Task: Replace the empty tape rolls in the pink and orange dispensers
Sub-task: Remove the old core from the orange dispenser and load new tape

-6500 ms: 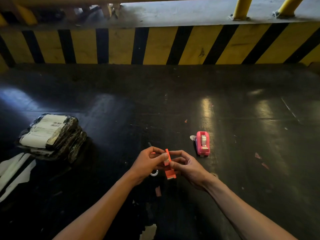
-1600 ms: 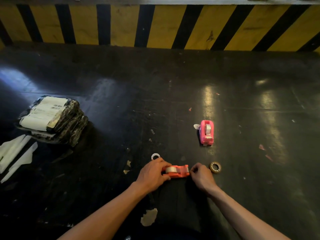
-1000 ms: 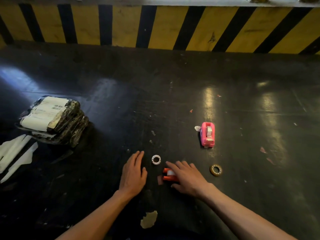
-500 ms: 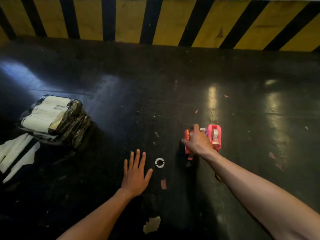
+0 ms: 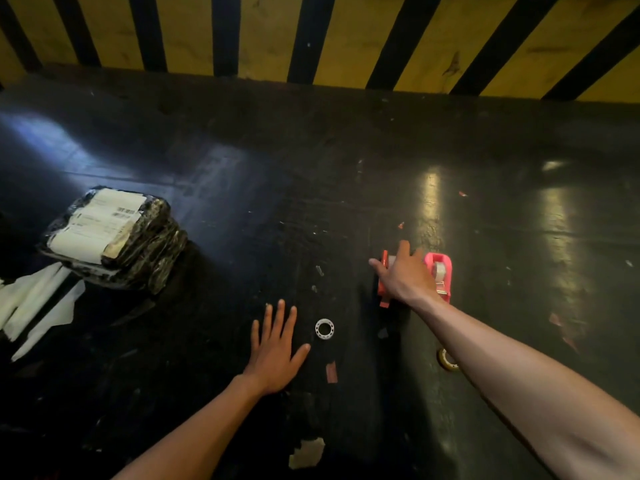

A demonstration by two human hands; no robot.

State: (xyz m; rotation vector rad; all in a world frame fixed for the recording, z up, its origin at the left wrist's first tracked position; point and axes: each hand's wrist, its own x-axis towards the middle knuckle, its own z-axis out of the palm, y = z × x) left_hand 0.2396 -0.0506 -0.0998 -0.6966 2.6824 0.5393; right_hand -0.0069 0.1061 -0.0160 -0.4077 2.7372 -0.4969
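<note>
The orange dispenser [image 5: 383,295] stands on the dark floor right beside the pink dispenser [image 5: 442,271], which holds a roll of clear tape. My right hand [image 5: 406,276] lies over the orange dispenser and grips it, hiding most of it. My left hand [image 5: 277,351] rests flat on the floor with its fingers spread and nothing in it. Just right of that hand lies a small white empty core [image 5: 324,329]. A brownish tape roll [image 5: 446,359] peeks out from under my right forearm.
A black-wrapped parcel with white labels [image 5: 110,237] sits at the left, with white paper strips [image 5: 34,306] beside it. A yellow and black striped barrier [image 5: 311,36] closes off the far side. Small tape scraps [image 5: 331,372] lie on the floor.
My right hand carried the orange dispenser away from me and set it down beside the pink one. My left hand let go of it and now lies flat on the floor.
</note>
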